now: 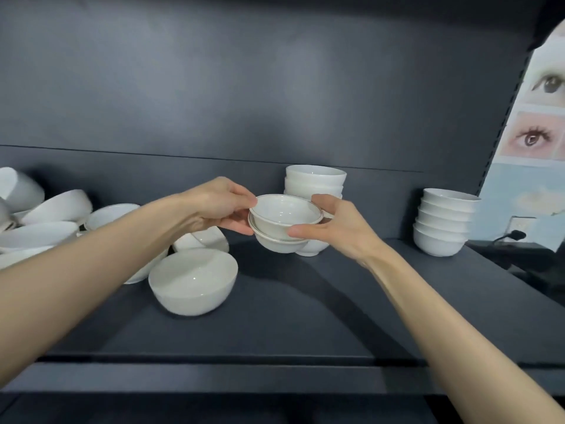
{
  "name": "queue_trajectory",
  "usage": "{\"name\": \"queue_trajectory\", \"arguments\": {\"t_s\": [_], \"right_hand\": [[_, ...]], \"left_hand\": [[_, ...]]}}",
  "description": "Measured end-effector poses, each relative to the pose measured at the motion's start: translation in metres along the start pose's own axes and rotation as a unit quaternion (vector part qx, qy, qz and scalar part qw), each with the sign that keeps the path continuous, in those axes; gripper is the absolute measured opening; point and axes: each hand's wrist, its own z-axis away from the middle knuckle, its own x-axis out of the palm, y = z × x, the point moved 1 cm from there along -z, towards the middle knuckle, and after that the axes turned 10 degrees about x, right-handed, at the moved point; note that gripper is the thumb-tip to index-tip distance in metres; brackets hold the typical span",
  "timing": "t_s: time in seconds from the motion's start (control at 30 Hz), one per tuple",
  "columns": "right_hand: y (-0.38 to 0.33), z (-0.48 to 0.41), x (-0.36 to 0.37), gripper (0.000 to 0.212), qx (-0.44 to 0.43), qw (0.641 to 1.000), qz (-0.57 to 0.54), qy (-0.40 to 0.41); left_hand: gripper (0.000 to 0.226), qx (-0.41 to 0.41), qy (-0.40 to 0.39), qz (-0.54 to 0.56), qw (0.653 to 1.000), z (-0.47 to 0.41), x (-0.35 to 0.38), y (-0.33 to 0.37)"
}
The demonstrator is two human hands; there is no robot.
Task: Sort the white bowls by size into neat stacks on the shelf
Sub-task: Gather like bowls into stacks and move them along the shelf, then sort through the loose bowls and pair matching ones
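Head: left hand (214, 206), right hand (339, 232) around bowls (284, 217)

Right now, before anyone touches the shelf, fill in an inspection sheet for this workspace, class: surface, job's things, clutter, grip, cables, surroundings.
Surface: dark shelf.
Job's things: two nested bowls held above it; tall stack behind; second stack at right.
Clutter: loose bowl in front; jumbled heap at left.
Grip: left hand and right hand hold the nested bowls by opposite sides.
Cables: dark lead at far right.
Surroundings: poster of eyes at right.
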Motion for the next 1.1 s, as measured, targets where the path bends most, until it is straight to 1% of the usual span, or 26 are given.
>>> {"name": "queue_trajectory", "arguments": {"t_s": [0.07, 0.1, 0.2, 0.27, 0.37, 0.4, 0.47, 0.5, 0.53, 0.7, 0.83, 1.03, 1.1], "right_hand": [[0.012, 0.012, -0.015, 0.065, 0.012, 1.0, 0.007, -0.009], [0.017, 0.019, -0.021, 0.064, 0.019, 1.0, 0.012, -0.013], [0.039, 0.036, -0.042, 0.043, 0.032, 0.999, 0.026, -0.033], [0.056, 0.042, -0.055, 0.045, 0.036, 0.998, 0.013, -0.046], [0.077, 0.046, -0.071, 0.045, 0.064, 0.997, 0.007, -0.05], [0.083, 0.047, -0.075, 0.05, 0.073, 0.996, 0.009, -0.049], [0.092, 0.046, -0.083, 0.08, 0.082, 0.995, 0.012, -0.047], [0.095, 0.046, -0.086, 0.089, 0.087, 0.995, 0.013, -0.047], [0.099, 0.046, -0.088, 0.094, 0.087, 0.995, 0.012, -0.047], [0.11, 0.04, -0.094, 0.095, 0.098, 0.994, 0.006, -0.039], [0.112, 0.035, -0.095, 0.094, 0.099, 0.994, 0.005, -0.045], [0.11, 0.031, -0.097, 0.095, 0.102, 0.994, 0.027, -0.035], [0.111, 0.03, -0.096, 0.095, 0.101, 0.994, 0.029, -0.04]], "left_hand": [[0.022, -0.01, 0.008, 0.0, 1.0, 0.008, 0.023, 0.0], [0.022, -0.016, 0.013, 0.001, 1.0, 0.012, 0.035, -0.001], [0.019, -0.039, 0.02, 0.017, 0.999, 0.018, 0.073, -0.006], [0.019, -0.053, 0.02, 0.032, 0.998, 0.02, 0.096, -0.01], [0.023, -0.07, 0.03, 0.045, 0.996, 0.016, 0.124, -0.017], [0.023, -0.075, 0.035, 0.047, 0.995, 0.014, 0.131, -0.019], [0.02, -0.082, 0.041, 0.051, 0.994, 0.011, 0.144, -0.022], [0.018, -0.084, 0.041, 0.056, 0.994, 0.009, 0.149, -0.024], [0.017, -0.084, 0.041, 0.061, 0.994, 0.007, 0.152, -0.025], [0.023, -0.084, 0.052, 0.083, 0.992, -0.001, 0.158, -0.029], [0.027, -0.087, 0.04, 0.086, 0.992, -0.003, 0.157, -0.031], [0.022, -0.086, 0.034, 0.094, 0.991, -0.004, 0.158, -0.03], [0.025, -0.085, 0.037, 0.088, 0.992, -0.004, 0.159, -0.03]]}}
